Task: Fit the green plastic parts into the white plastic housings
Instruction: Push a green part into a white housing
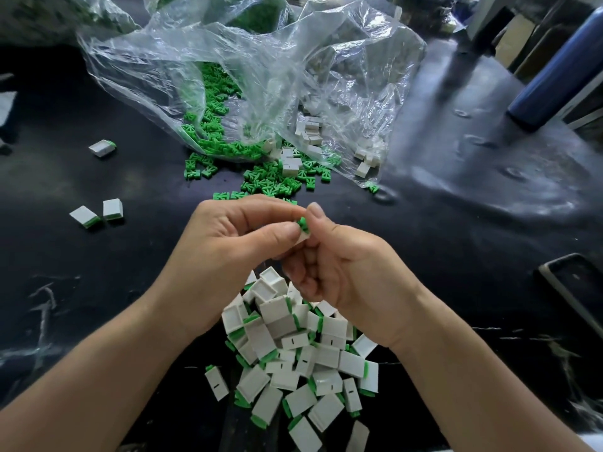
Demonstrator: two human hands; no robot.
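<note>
My left hand (228, 243) and my right hand (339, 272) meet above the middle of the black table. Between their fingertips they pinch one white housing (302, 237) with a green part (303, 223) sitting in its upper end. Loose green parts (261, 182) lie spilled in front of the hands, more inside a clear plastic bag (228, 60). Empty white housings (292, 164) lie at the bag's mouth. Below the hands is a heap of fitted white-and-green pieces (293, 357).
Three fitted pieces lie apart on the left: one (102, 147) farther back, two (98, 213) nearer. A blue cylinder (554, 66) stands at the far right. A dark rectangular frame (574, 288) lies at the right edge. The black table (456, 223) is shiny and scuffed.
</note>
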